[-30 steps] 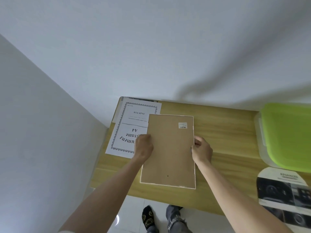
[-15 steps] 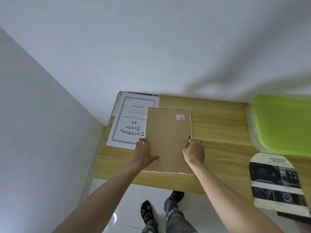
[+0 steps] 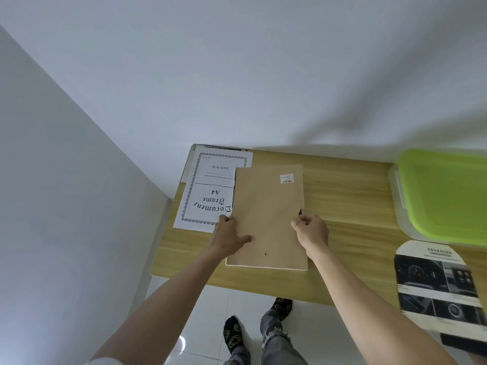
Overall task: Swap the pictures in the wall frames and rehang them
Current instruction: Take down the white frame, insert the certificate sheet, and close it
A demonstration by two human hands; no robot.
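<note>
**Two hands on a face-down frame**

Head view. The frame (image 3: pixel 267 217) lies back-up at the bench (image 3: pixel 350 206) centre, with a printed insert (image 3: pixel 208 191) at its 9 o'clock. Left hand (image 3: pixel 228 237) presses flat, fingers straight; right hand (image 3: pixel 312 230) pinches the 3 o'clock edge. The backing board looks thin, light and flexible; any glazing beneath would be fragile, so grip the rims.

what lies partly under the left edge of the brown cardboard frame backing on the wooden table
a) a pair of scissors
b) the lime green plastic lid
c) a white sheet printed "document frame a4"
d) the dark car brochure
c: the white sheet printed "Document Frame A4" has its right side tucked beneath the brown cardboard frame backing, beside the left hand; the green lid and brochure lie apart, at the table's right.
</note>
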